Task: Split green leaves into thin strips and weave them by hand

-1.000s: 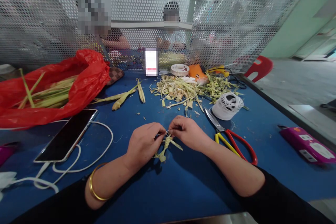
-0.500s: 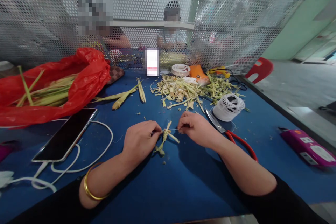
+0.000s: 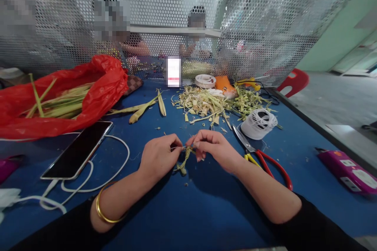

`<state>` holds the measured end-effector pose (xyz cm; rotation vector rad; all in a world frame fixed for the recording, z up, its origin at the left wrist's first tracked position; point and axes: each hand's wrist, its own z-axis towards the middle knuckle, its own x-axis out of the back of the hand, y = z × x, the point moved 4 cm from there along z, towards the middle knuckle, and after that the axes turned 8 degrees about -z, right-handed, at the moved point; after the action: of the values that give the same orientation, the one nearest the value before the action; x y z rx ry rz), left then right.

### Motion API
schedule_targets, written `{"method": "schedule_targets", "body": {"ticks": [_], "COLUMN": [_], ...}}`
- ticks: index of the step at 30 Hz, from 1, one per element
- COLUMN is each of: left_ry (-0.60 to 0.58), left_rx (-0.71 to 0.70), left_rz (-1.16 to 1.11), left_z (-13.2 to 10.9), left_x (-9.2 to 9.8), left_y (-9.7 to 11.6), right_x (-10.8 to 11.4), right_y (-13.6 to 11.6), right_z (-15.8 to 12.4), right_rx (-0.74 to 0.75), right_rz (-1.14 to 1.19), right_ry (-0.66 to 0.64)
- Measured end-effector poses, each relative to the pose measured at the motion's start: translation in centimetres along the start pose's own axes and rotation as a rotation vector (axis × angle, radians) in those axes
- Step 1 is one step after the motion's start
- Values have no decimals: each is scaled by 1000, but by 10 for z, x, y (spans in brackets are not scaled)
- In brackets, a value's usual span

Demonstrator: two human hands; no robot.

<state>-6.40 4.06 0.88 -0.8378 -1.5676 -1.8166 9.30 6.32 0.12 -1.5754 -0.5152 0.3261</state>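
Right hand [image 3: 216,150] has moved in to the plait [image 3: 187,156] since the earlier frame; what it grips cannot be told. Left hand [image 3: 160,153] pinches thread [image 3: 184,147] at the plait's upper end, between both hands at the table [image 3: 176,215].

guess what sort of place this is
Probably a shared craft workroom: a silvery, metal-looking perforated partition with people behind it, and a heap of yellow-green plant scraps on a blue table.
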Motion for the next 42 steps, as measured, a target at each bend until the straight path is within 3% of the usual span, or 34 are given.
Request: {"method": "schedule_targets", "body": {"ticks": [5,10,17,27,32,38,42], "left_ry": [-50,-155,-284,-348,-322,-320,-339], "left_rx": [-42,-165,13,146,136,130,225], "left_rz": [-124,-527,-945,-780,-720,-708,-784], "left_z": [6,10,9,6,7,8,8], "left_x": [2,3,-6,-19,-18,-17,-16], "left_y": [-1,7,2,-2,-1,-2,-2], "right_x": [1,-1,-2,-4,-3,-2,1], "right_y": [2,3,1,6,8,11,8], "right_z": [1,1,-1,0,0,1,3], "right_rx": [-7,-8,-35,-47,-14,-17,55], "right_rz": [10,31,63,-86,-274,-294,-319], "right_ry": [-27,-69,-87,-82,-75,-79,-56]}}
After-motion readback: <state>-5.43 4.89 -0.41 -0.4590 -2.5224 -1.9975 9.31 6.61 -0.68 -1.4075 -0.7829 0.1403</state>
